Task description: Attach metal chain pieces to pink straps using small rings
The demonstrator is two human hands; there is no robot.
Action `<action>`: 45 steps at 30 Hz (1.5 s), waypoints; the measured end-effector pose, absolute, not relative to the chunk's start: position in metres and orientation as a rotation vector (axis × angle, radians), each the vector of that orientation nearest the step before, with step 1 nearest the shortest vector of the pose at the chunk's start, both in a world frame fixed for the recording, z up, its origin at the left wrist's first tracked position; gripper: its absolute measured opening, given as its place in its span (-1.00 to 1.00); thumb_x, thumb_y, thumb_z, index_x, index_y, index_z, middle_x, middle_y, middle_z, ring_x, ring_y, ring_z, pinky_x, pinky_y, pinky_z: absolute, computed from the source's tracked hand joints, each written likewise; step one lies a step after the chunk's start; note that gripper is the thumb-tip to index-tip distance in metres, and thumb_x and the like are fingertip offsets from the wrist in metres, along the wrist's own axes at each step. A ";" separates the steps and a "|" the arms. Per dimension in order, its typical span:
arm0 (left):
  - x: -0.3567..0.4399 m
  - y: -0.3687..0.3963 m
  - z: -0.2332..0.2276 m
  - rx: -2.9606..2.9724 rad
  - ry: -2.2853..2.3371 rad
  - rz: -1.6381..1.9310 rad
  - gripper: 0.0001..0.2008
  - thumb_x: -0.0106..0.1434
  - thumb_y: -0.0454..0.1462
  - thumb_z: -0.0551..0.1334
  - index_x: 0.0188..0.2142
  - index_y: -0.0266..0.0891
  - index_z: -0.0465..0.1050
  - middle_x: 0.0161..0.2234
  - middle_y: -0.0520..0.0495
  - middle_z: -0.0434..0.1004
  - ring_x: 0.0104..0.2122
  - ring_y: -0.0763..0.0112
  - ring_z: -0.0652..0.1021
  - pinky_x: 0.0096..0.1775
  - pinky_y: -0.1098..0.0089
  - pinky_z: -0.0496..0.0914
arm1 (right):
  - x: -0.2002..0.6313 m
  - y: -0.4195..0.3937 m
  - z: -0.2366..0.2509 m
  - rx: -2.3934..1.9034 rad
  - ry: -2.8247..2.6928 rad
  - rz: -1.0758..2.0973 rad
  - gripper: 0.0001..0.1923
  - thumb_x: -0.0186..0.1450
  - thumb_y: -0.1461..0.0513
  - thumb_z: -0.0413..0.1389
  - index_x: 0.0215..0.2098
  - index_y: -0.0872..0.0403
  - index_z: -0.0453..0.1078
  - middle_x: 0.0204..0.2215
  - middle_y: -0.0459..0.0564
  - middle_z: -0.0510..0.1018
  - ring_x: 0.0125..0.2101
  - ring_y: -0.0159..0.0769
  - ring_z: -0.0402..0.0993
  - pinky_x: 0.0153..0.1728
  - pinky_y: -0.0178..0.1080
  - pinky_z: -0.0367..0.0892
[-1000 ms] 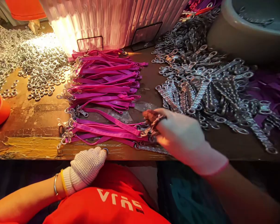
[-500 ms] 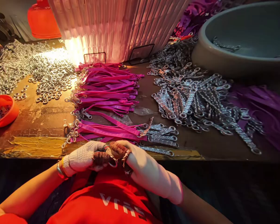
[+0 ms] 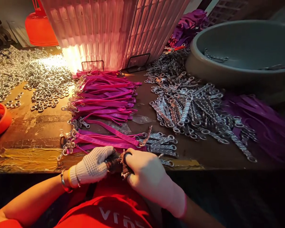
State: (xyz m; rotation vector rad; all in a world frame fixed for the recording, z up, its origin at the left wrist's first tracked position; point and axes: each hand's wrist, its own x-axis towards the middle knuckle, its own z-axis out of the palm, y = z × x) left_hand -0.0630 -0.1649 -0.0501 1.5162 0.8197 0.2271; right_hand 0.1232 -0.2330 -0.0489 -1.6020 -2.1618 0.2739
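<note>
- The left hand, in a dotted white glove, comes in from the lower left with its forearm slanting upward; its fingers are bent inward, their dark tips pointing at the other hand.
- The right hand, in a smoother white glove, reaches in from the lower right, back upward; its fingers curl down and in.
- The hands meet fingertip to fingertip before the person's red shirt, at the near edge of the table; both are closed up, but I cannot tell what they grasp.
- The nearest pink straps lie just beyond them, crosswise on the table; metal links spread at their right ends.
</note>
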 end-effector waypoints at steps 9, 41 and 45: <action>-0.036 -0.120 -0.038 1.644 0.873 0.211 -0.68 0.37 -0.10 0.10 -0.44 -0.26 0.33 -0.57 0.03 0.38 -0.59 0.51 0.35 -0.52 0.50 0.21 | 0.132 -0.228 -0.064 -1.672 -1.862 0.292 -0.83 0.24 0.35 -0.01 -0.38 0.03 0.40 -0.49 -0.02 0.54 -0.49 -0.26 0.44 -0.46 -0.27 0.25; -0.028 -0.126 -0.030 1.840 0.933 0.313 -0.77 0.31 -0.20 0.17 -0.38 -0.29 0.48 -0.49 0.00 0.40 -0.50 0.50 0.31 -0.45 0.48 0.17 | 0.139 -0.206 -0.050 -1.724 -2.090 -0.218 -0.86 -0.03 0.41 0.06 -0.55 0.05 0.34 -0.50 0.02 0.49 -0.54 -0.30 0.29 -0.48 -0.22 0.02; -0.029 -0.126 -0.045 2.077 0.914 0.326 -0.80 0.27 -0.26 0.18 -0.45 -0.32 0.47 -0.48 -0.02 0.42 -0.47 0.46 0.33 -0.40 0.45 0.19 | 0.141 -0.206 -0.052 -1.811 -2.078 -0.256 -0.84 -0.02 0.42 0.05 -0.53 0.04 0.36 -0.47 0.04 0.52 -0.53 -0.28 0.31 -0.48 -0.22 0.05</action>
